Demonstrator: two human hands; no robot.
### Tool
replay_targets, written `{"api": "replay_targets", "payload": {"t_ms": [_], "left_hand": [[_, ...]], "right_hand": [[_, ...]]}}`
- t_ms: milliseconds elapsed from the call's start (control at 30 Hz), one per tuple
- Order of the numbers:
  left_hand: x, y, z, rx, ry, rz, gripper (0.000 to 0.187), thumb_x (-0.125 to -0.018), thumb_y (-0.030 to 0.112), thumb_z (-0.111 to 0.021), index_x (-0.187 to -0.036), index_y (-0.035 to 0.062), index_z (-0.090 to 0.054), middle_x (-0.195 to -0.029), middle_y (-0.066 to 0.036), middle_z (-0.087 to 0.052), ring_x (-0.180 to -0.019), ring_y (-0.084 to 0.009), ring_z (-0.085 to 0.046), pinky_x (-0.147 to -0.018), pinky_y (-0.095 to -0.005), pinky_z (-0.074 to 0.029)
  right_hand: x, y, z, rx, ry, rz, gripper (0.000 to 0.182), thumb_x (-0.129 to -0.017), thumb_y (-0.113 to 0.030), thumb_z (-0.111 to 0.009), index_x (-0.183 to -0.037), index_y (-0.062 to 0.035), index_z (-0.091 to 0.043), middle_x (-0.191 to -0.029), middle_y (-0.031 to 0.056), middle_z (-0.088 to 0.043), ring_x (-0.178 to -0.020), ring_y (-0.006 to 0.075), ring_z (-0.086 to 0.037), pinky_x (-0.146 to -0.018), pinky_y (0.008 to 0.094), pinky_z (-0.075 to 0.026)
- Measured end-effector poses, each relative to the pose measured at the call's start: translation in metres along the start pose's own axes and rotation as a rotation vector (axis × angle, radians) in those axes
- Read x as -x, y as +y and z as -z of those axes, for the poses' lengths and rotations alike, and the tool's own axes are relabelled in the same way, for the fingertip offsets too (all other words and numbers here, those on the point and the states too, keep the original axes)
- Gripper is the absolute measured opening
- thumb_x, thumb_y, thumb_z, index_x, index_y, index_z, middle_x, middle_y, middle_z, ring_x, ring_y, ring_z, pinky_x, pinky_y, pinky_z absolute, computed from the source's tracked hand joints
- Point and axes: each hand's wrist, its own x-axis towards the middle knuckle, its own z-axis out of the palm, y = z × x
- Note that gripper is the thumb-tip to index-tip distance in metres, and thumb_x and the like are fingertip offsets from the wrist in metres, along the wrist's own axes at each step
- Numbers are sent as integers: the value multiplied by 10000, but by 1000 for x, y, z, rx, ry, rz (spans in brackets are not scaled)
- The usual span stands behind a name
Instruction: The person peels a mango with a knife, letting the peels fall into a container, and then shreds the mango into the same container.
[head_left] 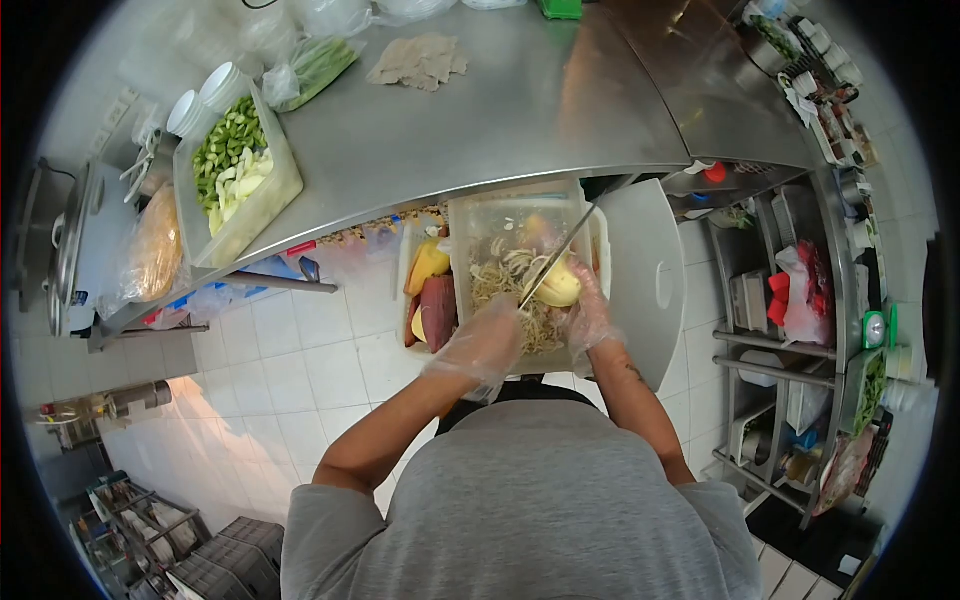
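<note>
My left hand (pixel 485 342), in a clear plastic glove, is closed around the handle end of a long knife (pixel 560 254). Its blade points up and right, across the near side of a pale yellow peeled piece (pixel 559 285). That piece is in my gloved right hand (pixel 592 308), whose fingers wrap its right side. Both hands are over a clear plastic tub (pixel 464 222) with pale shreds (pixel 505 276) inside. Left of the tub, a tray holds a yellow peeled piece (pixel 429 264) and a purple-skinned one (pixel 438 312).
A steel counter (pixel 480 110) runs ahead, bearing a container (pixel 286 185) of cut green and white vegetables, a cloth (pixel 418 62) and bagged greens (pixel 322 72). A grey round-edged panel (pixel 645 260) stands right of the tub. Shelving (pixel 775 362) is further right.
</note>
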Motion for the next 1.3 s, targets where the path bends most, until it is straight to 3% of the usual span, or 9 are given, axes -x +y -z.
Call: {"api": "replay_targets", "payload": {"t_ms": [200, 300, 400, 433, 767, 867, 1000, 1100, 1300], "left_hand": [[2, 7, 0, -63, 100, 37, 218, -803, -45, -483, -1016, -83, -507, -874, -292, -575, -836, -415, -608, -737, -435, -474], [2, 4, 15, 186, -11, 30, 258, -849, 19, -470, -1085, -82, -493, -833, -263, -576, -792, -385, -601, -710, -410, -463], [0, -4, 27, 477, -237, 222, 297, -890, 99, -454, -1137, -65, -479, -785, -242, -565, -757, -370, -581, -695, -399, -446], [4, -5, 29, 478, -188, 191, 285, -896, 109, -454, -1127, -55, -483, -773, -236, -562, -752, -366, -580, -691, -393, -444], [16, 0, 15, -23, 118, -60, 162, -834, 27, -479, -978, -33, -523, -834, -252, -578, -780, -404, -609, -694, -439, -480], [17, 18, 25, -105, 111, 0, 151, -802, -10, -479, -940, -46, -528, -873, -261, -588, -805, -419, -625, -706, -459, -495], [17, 8, 28, -68, 97, 62, 162, -800, -19, -480, -952, -54, -520, -896, -269, -590, -846, -417, -616, -726, -460, -487], [29, 10, 50, 131, 26, 138, 326, -829, 28, -492, -1142, -66, -493, -958, -294, -593, -918, -433, -599, -808, -465, -461], [39, 8, 37, 32, 80, -12, 257, -796, -13, -526, -1049, -52, -501, -863, -269, -575, -850, -425, -598, -747, -461, -465]], "right_hand": [[-3, -5, 4, -37, -28, -105, 433, -847, -419, -626, -1182, -154, -558, -996, 29, -645, -827, 167, -636, -569, 349, -506], [-4, -6, 4, -107, 1, -125, 427, -848, -430, -630, -1180, -169, -563, -994, 19, -650, -804, 170, -641, -541, 337, -496], [-7, -4, 3, -160, 21, -118, 453, -851, -449, -631, -1200, -171, -553, -1010, 17, -652, -815, 176, -646, -540, 333, -504], [-11, 0, 8, -129, -6, -93, 461, -854, -452, -631, -1207, -168, -549, -1023, 20, -653, -836, 182, -649, -556, 339, -518], [-1, -1, 4, -50, -285, 122, 516, -894, -435, -610, -1281, -118, -486, -1119, 47, -619, -981, 172, -628, -641, 328, -540], [-19, 13, 14, 114, -217, 14, 522, -901, -465, -586, -1292, -137, -478, -1112, 44, -605, -958, 182, -617, -632, 328, -526], [-7, 7, 2, -74, -103, -16, 509, -925, -422, -566, -1308, -113, -438, -1142, 73, -583, -903, 205, -616, -669, 339, -534], [-11, 4, 3, -158, -86, 21, 507, -921, -458, -552, -1289, -123, -455, -1144, 69, -582, -898, 201, -615, -657, 342, -533], [-14, 1, -2, -127, -33, -5, 491, -917, -502, -529, -1232, -128, -489, -1051, 80, -608, -797, 213, -622, -571, 312, -528]]}}
